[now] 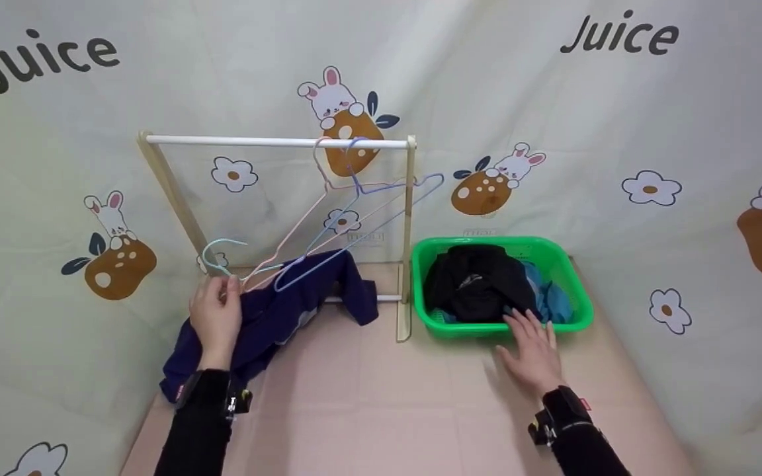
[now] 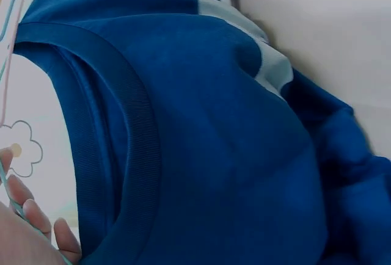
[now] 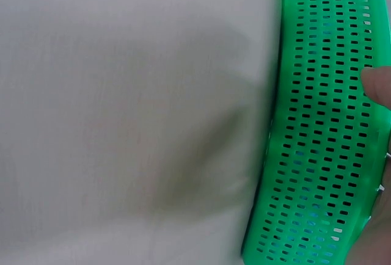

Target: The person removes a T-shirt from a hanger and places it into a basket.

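My left hand [image 1: 215, 317] has its fingers curled round the teal hanger [image 1: 204, 254], navy shirt [image 1: 258, 330] sprawling along the counter's [image 1: 381, 403] left edge. Careful: that wide collar [image 2: 143, 155] could slide off the hanger if I tug. The far sleeve [image 1: 358, 301] might snag the rack [image 1: 275, 141]. My right hand [image 1: 532, 350], fingers loosely spread, grasps nothing; a nudge could shift the basket [image 1: 467, 328].

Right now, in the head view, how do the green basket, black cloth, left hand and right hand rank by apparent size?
Largest to smallest:
1. Green basket, whole outline
2. Black cloth, visible part
3. Left hand and right hand: too alike to rank
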Motion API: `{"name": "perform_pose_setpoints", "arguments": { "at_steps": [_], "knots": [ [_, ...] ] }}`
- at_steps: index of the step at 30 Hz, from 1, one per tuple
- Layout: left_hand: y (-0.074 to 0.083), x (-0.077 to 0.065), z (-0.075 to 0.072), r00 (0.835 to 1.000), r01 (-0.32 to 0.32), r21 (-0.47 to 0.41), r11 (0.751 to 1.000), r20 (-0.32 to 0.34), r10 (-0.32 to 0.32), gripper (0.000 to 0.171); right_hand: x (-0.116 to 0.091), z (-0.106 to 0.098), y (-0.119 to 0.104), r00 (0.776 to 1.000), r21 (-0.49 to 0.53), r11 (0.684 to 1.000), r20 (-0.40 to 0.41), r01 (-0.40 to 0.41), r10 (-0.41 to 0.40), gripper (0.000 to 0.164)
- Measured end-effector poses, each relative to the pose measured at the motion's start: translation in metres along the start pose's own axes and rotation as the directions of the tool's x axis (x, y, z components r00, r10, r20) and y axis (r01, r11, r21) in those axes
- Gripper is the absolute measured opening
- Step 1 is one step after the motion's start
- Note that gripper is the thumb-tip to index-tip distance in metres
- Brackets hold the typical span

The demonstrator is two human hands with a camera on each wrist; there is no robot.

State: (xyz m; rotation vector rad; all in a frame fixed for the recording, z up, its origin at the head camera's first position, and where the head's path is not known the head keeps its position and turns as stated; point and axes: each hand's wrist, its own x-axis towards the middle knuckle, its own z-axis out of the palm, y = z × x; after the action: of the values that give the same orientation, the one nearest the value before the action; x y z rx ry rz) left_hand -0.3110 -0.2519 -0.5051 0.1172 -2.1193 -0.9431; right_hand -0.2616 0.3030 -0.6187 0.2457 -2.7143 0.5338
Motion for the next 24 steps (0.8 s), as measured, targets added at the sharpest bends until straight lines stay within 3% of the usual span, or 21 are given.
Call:
{"name": "perform_pose_setpoints", "arguments": {
  "at_steps": [5, 9, 14, 24],
  "knots": [
    [-0.007, -0.015, -0.002, 1.0, 0.009, -0.021, 1.0, -0.018, -0.009, 0.022, 0.0, 0.0, 0.0, 1.0, 0.005, 1.0, 0.002, 0.0, 0.0, 0.063],
    [-0.014, -0.028, 0.0, 0.996, -0.056, -0.037, 0.998, -0.076, 0.053, 0.02, 0.0, -0.001, 0.001, 1.0, 0.007, 1.0, 0.012, -0.005, 0.005, 0.063],
    [-0.021, -0.042, 0.003, 0.977, -0.139, -0.04, 0.99, -0.167, 0.13, 0.018, 0.001, -0.002, -0.002, 1.0, 0.016, 1.0, 0.018, -0.02, 0.02, 0.062],
    [-0.02, -0.06, 0.012, 0.948, -0.291, -0.05, 0.955, -0.145, 0.282, 0.019, 0.005, -0.006, -0.019, 0.999, 0.105, 0.993, -0.01, -0.051, 0.052, 0.06]
  ]
}}
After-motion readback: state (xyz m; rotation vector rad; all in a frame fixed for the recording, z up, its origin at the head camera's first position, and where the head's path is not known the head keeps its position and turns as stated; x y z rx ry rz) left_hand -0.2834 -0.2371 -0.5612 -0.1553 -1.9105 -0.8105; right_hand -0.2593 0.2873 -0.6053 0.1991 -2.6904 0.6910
